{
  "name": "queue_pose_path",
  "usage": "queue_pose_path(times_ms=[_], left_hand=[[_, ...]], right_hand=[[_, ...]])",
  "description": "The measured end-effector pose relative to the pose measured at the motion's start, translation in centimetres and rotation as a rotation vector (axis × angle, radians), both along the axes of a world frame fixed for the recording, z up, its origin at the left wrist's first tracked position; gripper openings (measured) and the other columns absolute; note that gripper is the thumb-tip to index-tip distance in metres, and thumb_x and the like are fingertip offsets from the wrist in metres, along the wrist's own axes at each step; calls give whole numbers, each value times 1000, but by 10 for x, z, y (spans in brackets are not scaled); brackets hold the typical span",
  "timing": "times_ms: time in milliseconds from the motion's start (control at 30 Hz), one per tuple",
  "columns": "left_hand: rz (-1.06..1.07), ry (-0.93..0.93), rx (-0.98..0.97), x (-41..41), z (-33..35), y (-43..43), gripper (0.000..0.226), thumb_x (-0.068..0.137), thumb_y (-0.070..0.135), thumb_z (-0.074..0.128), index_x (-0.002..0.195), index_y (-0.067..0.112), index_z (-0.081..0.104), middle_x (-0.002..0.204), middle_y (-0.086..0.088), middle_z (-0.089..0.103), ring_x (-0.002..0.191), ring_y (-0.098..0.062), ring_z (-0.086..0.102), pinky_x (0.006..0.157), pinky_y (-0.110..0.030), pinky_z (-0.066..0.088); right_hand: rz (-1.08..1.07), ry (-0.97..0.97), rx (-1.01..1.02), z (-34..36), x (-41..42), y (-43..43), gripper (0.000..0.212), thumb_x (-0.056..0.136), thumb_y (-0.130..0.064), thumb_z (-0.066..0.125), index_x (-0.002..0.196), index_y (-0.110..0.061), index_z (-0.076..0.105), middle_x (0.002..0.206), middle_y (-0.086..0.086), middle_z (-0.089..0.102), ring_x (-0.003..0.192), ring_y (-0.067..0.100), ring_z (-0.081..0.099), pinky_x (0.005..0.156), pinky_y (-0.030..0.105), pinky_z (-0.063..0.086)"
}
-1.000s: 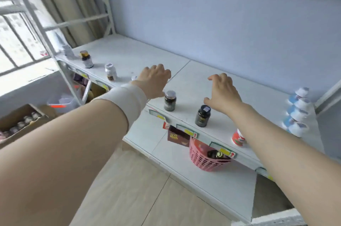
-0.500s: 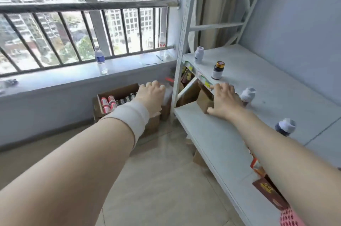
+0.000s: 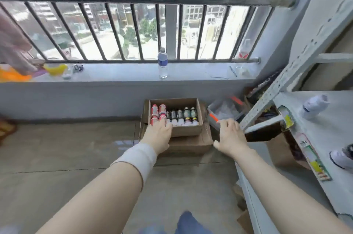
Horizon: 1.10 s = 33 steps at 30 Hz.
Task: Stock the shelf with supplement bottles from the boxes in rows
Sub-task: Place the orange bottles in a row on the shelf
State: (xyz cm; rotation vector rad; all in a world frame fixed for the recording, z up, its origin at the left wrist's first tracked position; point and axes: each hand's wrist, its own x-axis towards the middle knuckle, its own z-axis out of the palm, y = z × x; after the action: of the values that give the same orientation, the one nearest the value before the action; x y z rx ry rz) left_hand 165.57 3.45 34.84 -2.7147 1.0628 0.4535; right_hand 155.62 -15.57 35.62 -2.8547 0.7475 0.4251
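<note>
A barred window (image 3: 133, 29) fills the upper frame, with a water bottle (image 3: 162, 63) on its sill. Below, at the centre, an open cardboard box (image 3: 189, 130) on the floor holds the supplement bottles (image 3: 179, 116). The left hand (image 3: 158, 134) reaches over the box's near left corner with fingers stretched and grips nothing. The right hand (image 3: 229, 136) hangs loosely spread and empty, right of the box. The shelf (image 3: 328, 128) at the right edge carries a white bottle (image 3: 315, 104).
</note>
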Motion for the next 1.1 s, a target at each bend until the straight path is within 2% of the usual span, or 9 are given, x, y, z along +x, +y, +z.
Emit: queue_pose_path(times_ms=[200, 400, 533, 733, 833, 933, 1033, 1100], left_hand=[[185, 122, 77, 73, -45, 13, 52, 86, 30, 60, 128, 9, 37, 127, -12, 44, 118, -30, 47, 94, -39, 41], [254, 192, 70, 161, -88, 4, 36, 91, 19, 49, 124, 9, 40, 125, -12, 47, 117, -30, 48, 93, -39, 41], [260, 295, 36, 213, -110, -10, 35, 92, 22, 49, 124, 9, 40, 125, -11, 48, 116, -29, 49, 93, -38, 42], [383, 539, 15, 260, -152, -30, 53, 88, 34, 59, 130, 10, 36, 129, -12, 46, 118, -31, 50, 93, -41, 44], [410, 599, 62, 278, -192, -43, 55, 89, 36, 59, 131, 10, 35, 130, -12, 46, 119, -32, 50, 94, -42, 44], [547, 643, -16, 304, -249, -64, 55, 88, 37, 59, 131, 13, 36, 131, -10, 49, 117, -29, 53, 95, -41, 46], [672, 655, -118, 329, -303, -91, 52, 89, 35, 58, 132, 15, 36, 131, -8, 52, 112, -27, 58, 93, -42, 49], [688, 603, -139, 345, -336, -106, 50, 92, 33, 55, 134, 14, 35, 132, -8, 51, 113, -27, 59, 88, -40, 48]], right_hand=[[173, 59, 45, -44, 106, 7, 62, 79, -26, 61, 133, -12, 35, 132, 12, 37, 123, 30, 36, 99, 35, 37], [174, 164, 92, -88, 189, 9, 59, 80, -27, 61, 131, -11, 36, 131, 11, 37, 124, 29, 36, 100, 36, 38], [116, 252, 130, -115, 234, 6, 58, 81, -31, 60, 130, -11, 36, 132, 11, 39, 123, 29, 38, 101, 37, 37], [61, 315, 223, -158, 278, -1, 63, 81, -32, 60, 135, -10, 33, 133, 10, 38, 127, 27, 35, 102, 35, 36], [60, 372, 289, -199, 295, -6, 58, 82, -31, 59, 131, -9, 35, 133, 10, 38, 128, 28, 34, 104, 34, 35], [52, 418, 375, -258, 317, -13, 57, 84, -33, 59, 131, -9, 36, 135, 10, 38, 129, 27, 34, 104, 34, 35], [-79, 413, 484, -323, 338, -17, 61, 83, -38, 61, 133, -10, 38, 135, 10, 40, 130, 26, 36, 104, 34, 35], [-192, 398, 569, -361, 349, -16, 64, 80, -45, 64, 131, -11, 44, 134, 8, 45, 128, 25, 41, 102, 36, 40]])
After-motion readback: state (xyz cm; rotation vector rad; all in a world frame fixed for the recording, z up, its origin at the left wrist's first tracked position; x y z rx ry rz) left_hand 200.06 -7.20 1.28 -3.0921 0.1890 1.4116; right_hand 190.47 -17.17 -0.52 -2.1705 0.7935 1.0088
